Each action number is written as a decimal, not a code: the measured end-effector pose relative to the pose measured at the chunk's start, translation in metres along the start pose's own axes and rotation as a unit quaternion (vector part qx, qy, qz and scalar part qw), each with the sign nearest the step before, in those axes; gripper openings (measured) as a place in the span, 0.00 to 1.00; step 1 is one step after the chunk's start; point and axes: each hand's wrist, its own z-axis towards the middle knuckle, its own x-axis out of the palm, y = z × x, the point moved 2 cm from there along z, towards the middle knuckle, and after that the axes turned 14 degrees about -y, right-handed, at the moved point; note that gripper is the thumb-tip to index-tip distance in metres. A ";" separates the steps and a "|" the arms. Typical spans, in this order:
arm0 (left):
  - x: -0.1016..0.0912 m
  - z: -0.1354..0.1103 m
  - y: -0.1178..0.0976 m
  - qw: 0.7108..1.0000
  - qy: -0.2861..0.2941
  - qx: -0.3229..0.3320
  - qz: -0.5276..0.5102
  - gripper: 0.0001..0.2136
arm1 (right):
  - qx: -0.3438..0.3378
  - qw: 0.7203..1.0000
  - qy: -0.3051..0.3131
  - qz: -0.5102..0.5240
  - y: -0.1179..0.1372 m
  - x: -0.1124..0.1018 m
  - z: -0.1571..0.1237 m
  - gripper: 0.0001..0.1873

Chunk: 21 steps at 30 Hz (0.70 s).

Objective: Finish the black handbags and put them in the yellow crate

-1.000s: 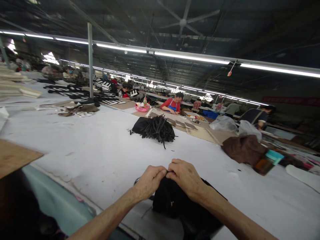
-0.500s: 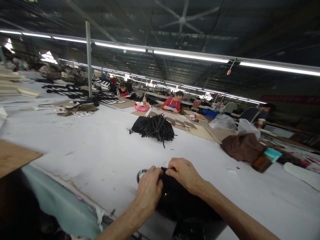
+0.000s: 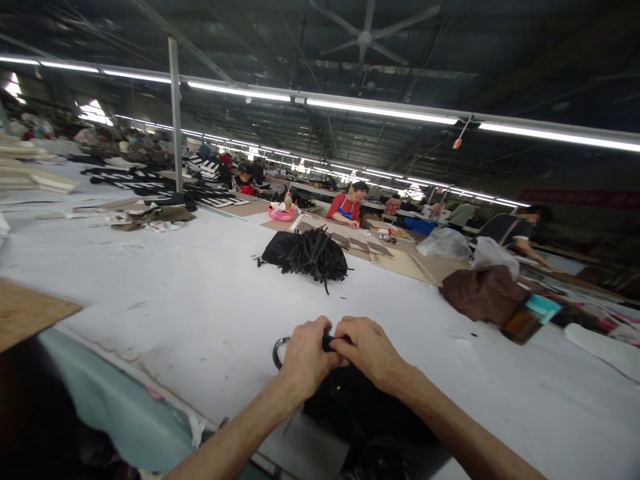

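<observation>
Both of my hands meet over a black fabric piece [image 3: 360, 407] lying on the white table [image 3: 190, 293] close to me. My left hand [image 3: 310, 353] is closed, its fingers curled onto the top edge of the black piece. My right hand [image 3: 367, 347] is also closed and pinches the same edge right beside the left. A dark metal ring [image 3: 278, 352] pokes out on the table just left of my left hand. What lies under my fingers is hidden.
A pile of black strips [image 3: 313, 255] lies farther out on the table. A brown fabric bundle [image 3: 483, 293] and a teal-topped object [image 3: 530, 317] sit to the right. A wooden board [image 3: 30, 310] is at the left edge. Several people work at tables beyond.
My left hand has shifted up and right along the black piece until it meets my right hand at the top edge. The metal ring shows more on the left.
</observation>
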 end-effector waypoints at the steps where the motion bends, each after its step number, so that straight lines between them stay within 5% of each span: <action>1: 0.003 0.003 0.001 0.999 0.038 -0.016 -0.017 0.12 | 0.003 1.000 -0.001 0.000 0.000 0.000 0.000 0.10; 4: 0.005 0.007 0.003 0.993 0.088 -0.034 -0.075 0.05 | 0.004 1.000 -0.003 0.001 0.000 -0.002 -0.002 0.09; 10: -0.005 0.008 0.004 0.982 0.133 -0.034 -0.131 0.04 | 0.008 1.000 0.003 0.019 0.000 -0.004 -0.005 0.09; 15: 0.002 0.014 0.016 0.967 0.162 -0.068 -0.182 0.05 | 0.045 0.998 0.012 0.033 0.002 -0.015 -0.009 0.16; 21: 0.003 0.016 0.020 0.958 0.183 -0.064 -0.210 0.05 | 0.076 0.996 0.032 0.027 0.000 -0.027 -0.016 0.13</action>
